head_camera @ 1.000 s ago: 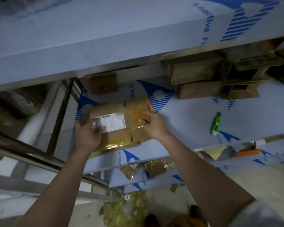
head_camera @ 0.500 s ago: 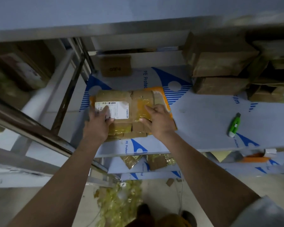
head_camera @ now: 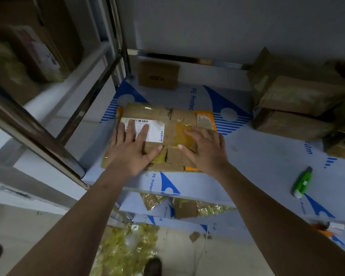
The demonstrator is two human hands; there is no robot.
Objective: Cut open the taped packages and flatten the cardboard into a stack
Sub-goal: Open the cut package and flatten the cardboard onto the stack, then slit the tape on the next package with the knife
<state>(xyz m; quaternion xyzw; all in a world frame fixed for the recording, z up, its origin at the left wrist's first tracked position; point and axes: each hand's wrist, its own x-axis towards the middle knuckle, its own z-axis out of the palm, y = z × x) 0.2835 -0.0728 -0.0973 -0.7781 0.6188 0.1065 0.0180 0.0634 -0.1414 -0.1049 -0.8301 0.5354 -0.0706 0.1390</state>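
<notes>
flattened cardboard [head_camera: 163,134] on shelf [head_camera: 257,156] | cutter [head_camera: 302,182] right | boxes [head_camera: 299,108] behind-right

Viewpoint: you have one view only, worn on your head, so nothing is shared with a second camera.
Direction: it looks forward and steeply down over your forearms onto the shelf [head_camera: 257,156].
Nearness: close; your left hand [head_camera: 130,150] and right hand [head_camera: 204,150] sit mid-frame on the flattened cardboard [head_camera: 163,120].
Reach: the floor [head_camera: 227,259] shows below (the wide lens bends the edges).
</notes>
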